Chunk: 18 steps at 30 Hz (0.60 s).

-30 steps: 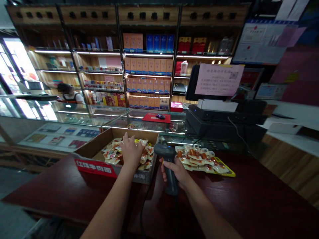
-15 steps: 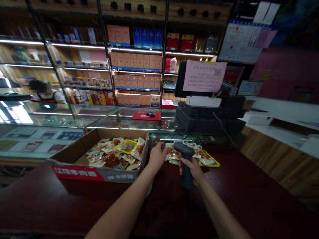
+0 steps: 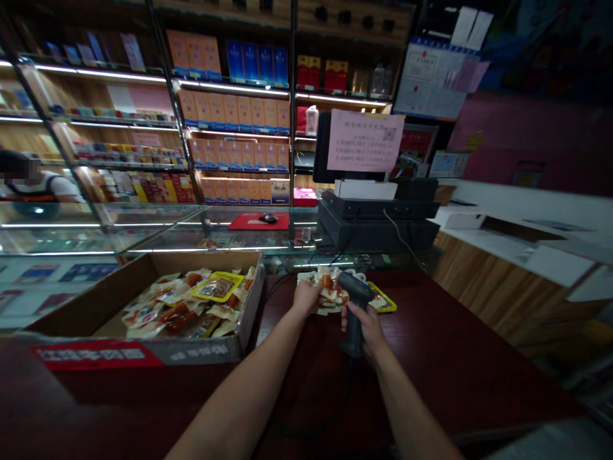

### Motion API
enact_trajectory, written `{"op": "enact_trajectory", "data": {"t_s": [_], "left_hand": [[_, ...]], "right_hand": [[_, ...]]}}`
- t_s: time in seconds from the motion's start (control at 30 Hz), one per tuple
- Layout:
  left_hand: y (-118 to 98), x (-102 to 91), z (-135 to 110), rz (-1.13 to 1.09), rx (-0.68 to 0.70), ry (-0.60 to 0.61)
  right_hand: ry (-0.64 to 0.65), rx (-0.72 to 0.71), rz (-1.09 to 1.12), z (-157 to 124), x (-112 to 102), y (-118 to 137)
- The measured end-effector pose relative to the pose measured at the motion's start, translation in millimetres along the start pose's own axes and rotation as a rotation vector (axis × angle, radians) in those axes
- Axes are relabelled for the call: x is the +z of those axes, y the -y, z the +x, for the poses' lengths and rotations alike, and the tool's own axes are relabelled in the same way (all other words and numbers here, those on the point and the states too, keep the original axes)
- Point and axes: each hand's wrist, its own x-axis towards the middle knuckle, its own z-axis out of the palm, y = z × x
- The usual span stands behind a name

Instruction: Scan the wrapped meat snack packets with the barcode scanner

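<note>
The right hand (image 3: 368, 324) wraps the handle of the scanner (image 3: 353, 329), right of the frame's centre, leaving its head unobstructed. The left hand (image 3: 306, 296) meets packets (image 3: 330, 281) on the bench (image 3: 431, 364); its grip cannot be determined. At lower left, the box (image 3: 242, 342) apparently keeps loose pouches (image 3: 177, 303) contained.

Strip-lit shelves (image 3: 86, 92), glass counter (image 3: 158, 235) — pinkish wall (image 3: 507, 144), wood-fronted desk (image 3: 493, 268)

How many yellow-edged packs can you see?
2 clearly: one pack on top in the box, another pack on the table, partly behind the scanner. More may be buried.
</note>
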Motion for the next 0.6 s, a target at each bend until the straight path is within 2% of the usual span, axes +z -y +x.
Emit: {"op": "enact_trajectory", "data": {"t_s": [0.07,0.2,0.33,0.43,0.6], "left_hand": [[10,-6.3,1,-0.011,0.045,-0.085],[41,-24.8,1,-0.108,0.169,-0.336],[64,-37.2,-5,-0.186,0.237,-0.437],[65,-39.7,-13,-0.209,0.264,-0.472],[54,-41.0,-22,-0.16,0.293,-0.5]], "right_hand": [[0.006,0.003,0.005,0,0,0],[0.016,0.018,-0.012,-1,1,0],[0.034,0.037,-0.041,-1,2,-1],[0.033,0.039,-0.05,-1,3,-2],[0.016,0.056,-0.086,-1,4,-3]]}}
